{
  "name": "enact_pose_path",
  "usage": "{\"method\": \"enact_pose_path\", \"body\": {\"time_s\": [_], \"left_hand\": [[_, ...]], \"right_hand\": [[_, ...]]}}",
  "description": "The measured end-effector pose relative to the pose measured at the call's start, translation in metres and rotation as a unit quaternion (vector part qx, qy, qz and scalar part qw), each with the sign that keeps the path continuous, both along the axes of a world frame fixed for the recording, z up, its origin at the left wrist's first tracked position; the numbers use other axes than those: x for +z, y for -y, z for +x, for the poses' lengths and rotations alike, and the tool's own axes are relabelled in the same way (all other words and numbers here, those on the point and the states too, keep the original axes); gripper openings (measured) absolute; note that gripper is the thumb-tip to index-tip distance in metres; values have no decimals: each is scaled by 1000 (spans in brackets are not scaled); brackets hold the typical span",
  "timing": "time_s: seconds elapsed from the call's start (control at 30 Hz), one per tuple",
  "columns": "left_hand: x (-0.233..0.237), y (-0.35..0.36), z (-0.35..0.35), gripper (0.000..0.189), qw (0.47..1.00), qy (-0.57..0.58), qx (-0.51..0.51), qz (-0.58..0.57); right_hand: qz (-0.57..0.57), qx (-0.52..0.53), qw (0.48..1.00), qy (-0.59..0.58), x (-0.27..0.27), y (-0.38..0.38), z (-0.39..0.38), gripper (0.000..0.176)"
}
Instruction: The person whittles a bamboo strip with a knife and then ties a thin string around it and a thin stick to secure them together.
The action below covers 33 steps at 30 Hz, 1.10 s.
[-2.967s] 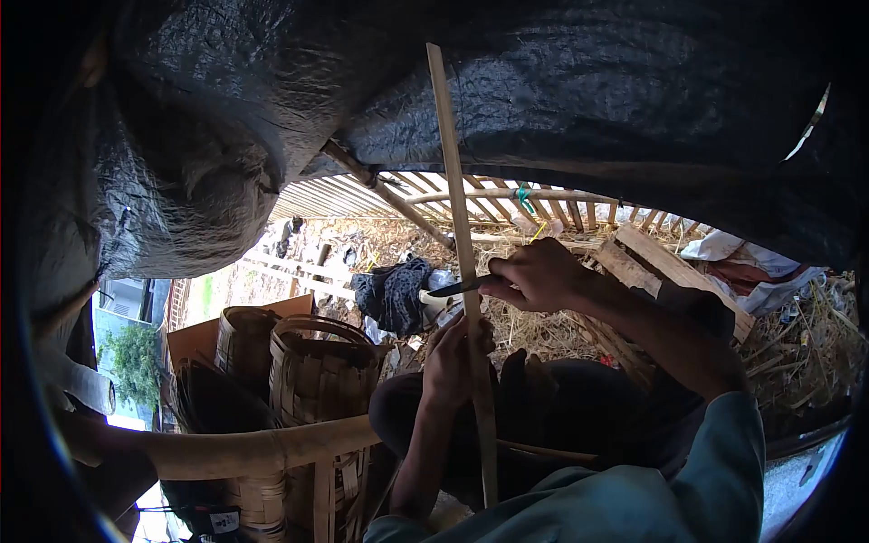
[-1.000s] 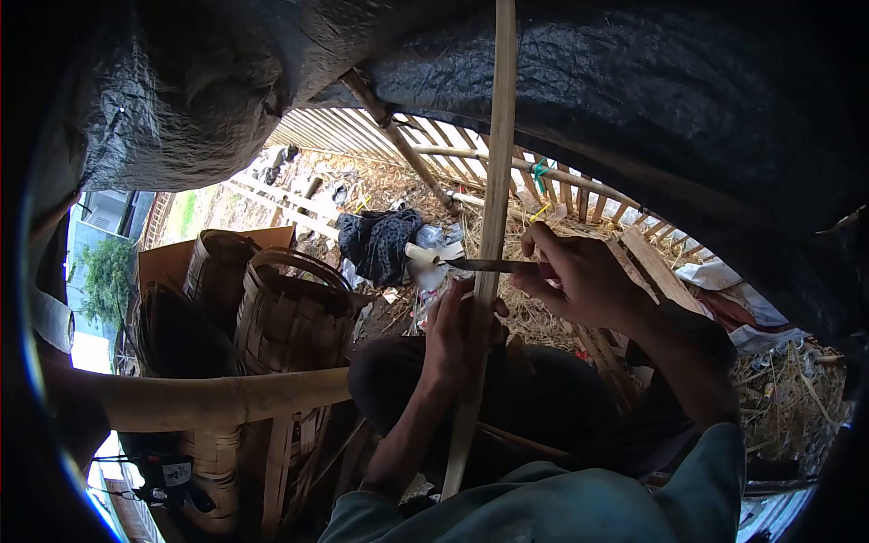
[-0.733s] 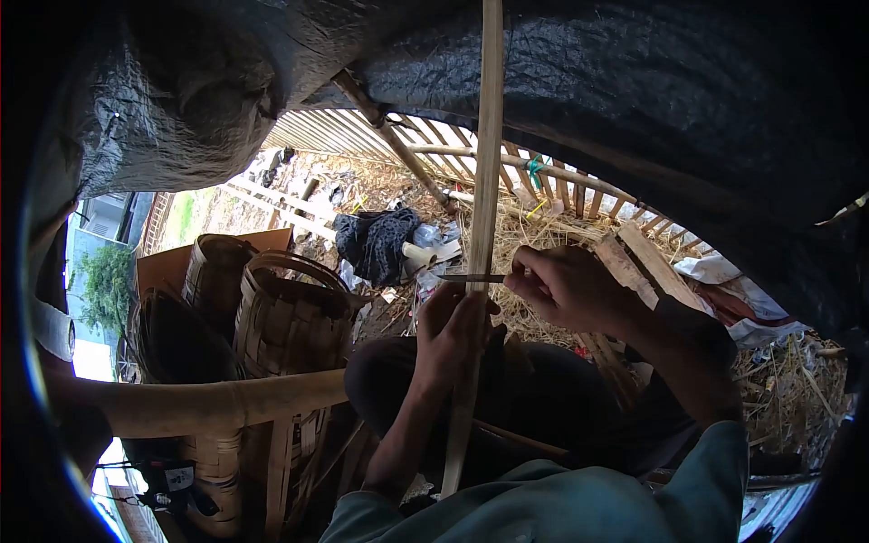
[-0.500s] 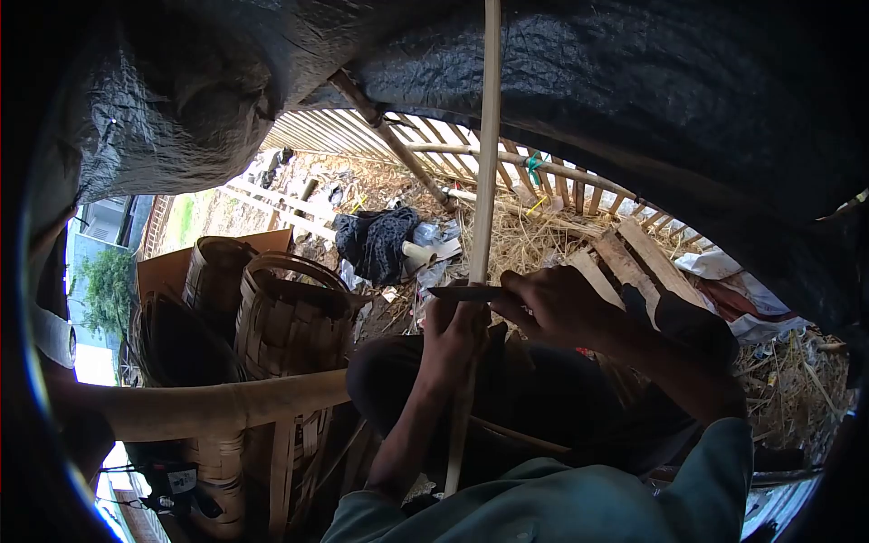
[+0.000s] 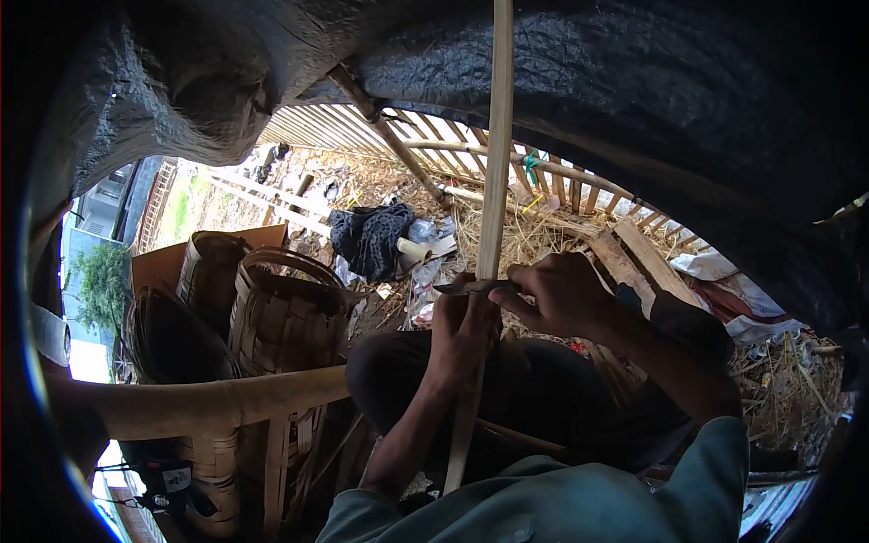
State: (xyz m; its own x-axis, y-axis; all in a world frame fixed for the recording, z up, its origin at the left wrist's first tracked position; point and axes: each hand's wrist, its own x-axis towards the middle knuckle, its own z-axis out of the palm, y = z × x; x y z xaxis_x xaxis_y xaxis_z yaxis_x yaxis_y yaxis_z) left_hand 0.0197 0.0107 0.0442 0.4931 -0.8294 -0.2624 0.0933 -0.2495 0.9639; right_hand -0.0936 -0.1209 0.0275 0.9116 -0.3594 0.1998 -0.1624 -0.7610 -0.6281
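Observation:
A long pale bamboo strip runs upright through the middle of the view, from the top edge down to my lap. My left hand is closed around it above my knees. In my right hand is a knife, its dark blade lying across the strip just above the left hand's fingers. The knife's handle is hidden inside the right fist. Below the left hand the strip's lower end slants toward my shirt.
Woven bamboo baskets stand at the left behind a thick bamboo rail. Black plastic sheeting hangs overhead. Beyond lie a dark spotted cloth, straw and shavings, wooden boards and a slatted bamboo fence.
The strip's upper part has shifted slightly right. My right hand and the knife have moved a little right and up, while the left hand keeps its hold on the strip.

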Motion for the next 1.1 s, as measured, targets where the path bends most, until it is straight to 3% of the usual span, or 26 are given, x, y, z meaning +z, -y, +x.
{"method": "enact_pose_path", "body": {"time_s": [0.07,0.3,0.4,0.47,0.53,0.73,0.77,0.87,0.97,1.1], "left_hand": [[-3,-2,0,13,1000,1,8,-10],[-6,-1,-1,12,999,35,11,-16],[-1,0,-3,8,993,111,17,22],[-27,-8,6,4,925,378,-44,0],[-32,-7,7,4,875,480,-58,-4],[-28,1,8,9,920,392,0,-3],[-23,0,4,10,943,331,17,16],[-12,-1,-14,22,981,190,41,25],[-4,4,-14,22,991,133,24,-19],[-6,7,-9,22,995,95,34,-18]], "right_hand": [[-17,-9,1000,-8,4,0,0,43],[-60,-23,997,-39,0,-2,5,52],[-74,-29,996,-39,-3,-4,7,55],[-97,-37,993,-47,-4,-5,7,57],[-105,-39,993,-40,-6,-3,9,61],[-156,-67,986,9,-19,3,18,57],[-166,-72,983,25,-20,4,19,55],[-205,-223,953,5,-7,47,29,57],[-186,-209,958,67,2,55,22,55],[-144,-201,968,51,-12,49,22,50]]}}
